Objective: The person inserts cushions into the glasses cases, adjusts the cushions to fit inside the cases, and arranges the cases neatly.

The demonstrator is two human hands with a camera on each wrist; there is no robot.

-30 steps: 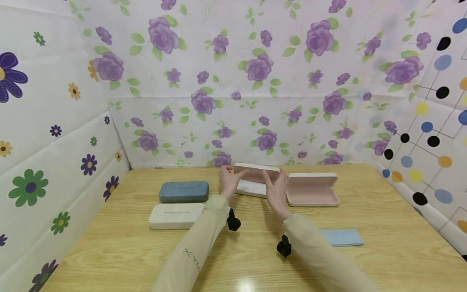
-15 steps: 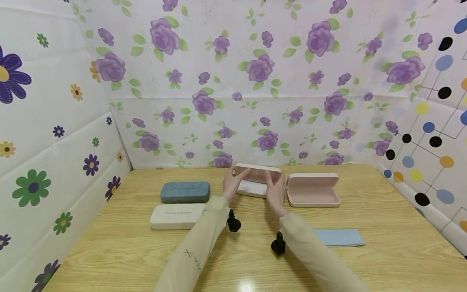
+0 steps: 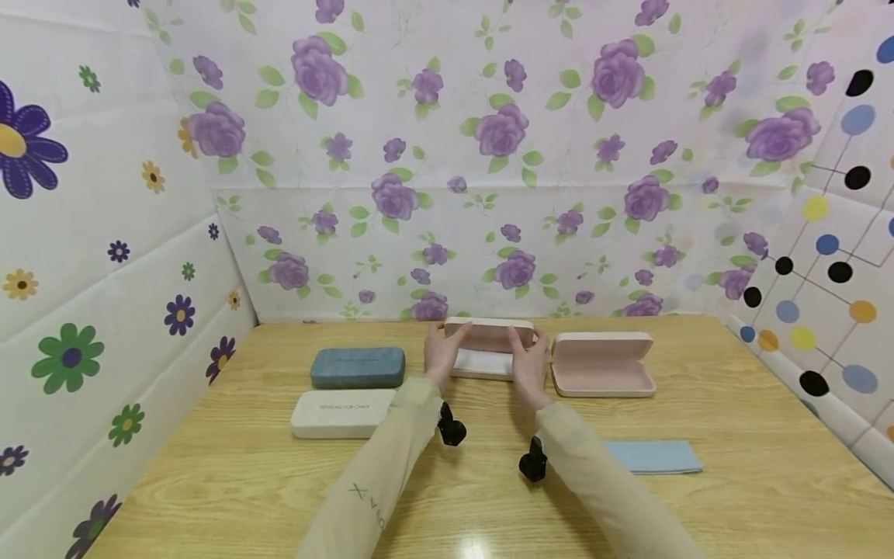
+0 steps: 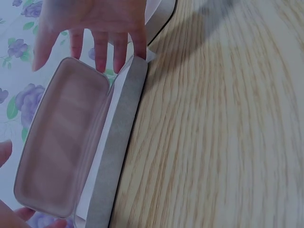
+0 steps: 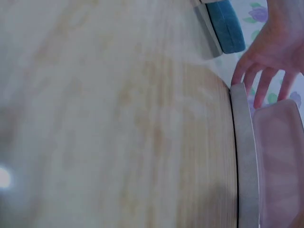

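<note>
An opened glasses case (image 3: 489, 335) with a pink-lined lid stands at the back middle of the table, a flat white piece (image 3: 483, 362) lying in its base. My left hand (image 3: 441, 353) is at its left end and my right hand (image 3: 531, 363) at its right end. Both thumbs overlap the raised lid in the head view. The left wrist view shows the right hand's fingers (image 4: 139, 43) nearly straight, one at the base's corner. In the right wrist view, the left hand (image 5: 278, 50) likewise has extended fingers at the opposite corner.
Right of the hands stands another open pink-lined case (image 3: 604, 365). Shut cases, one blue (image 3: 358, 367) and one white (image 3: 342, 413), lie on the left. A light blue folded cloth (image 3: 656, 456) sits near the right forearm. Patterned walls border the wooden table (image 3: 230, 481).
The case between my hands has turned slightly and shifted a little left, its lid edge now level across the head view. Both hands moved with it and stay at its ends.
</note>
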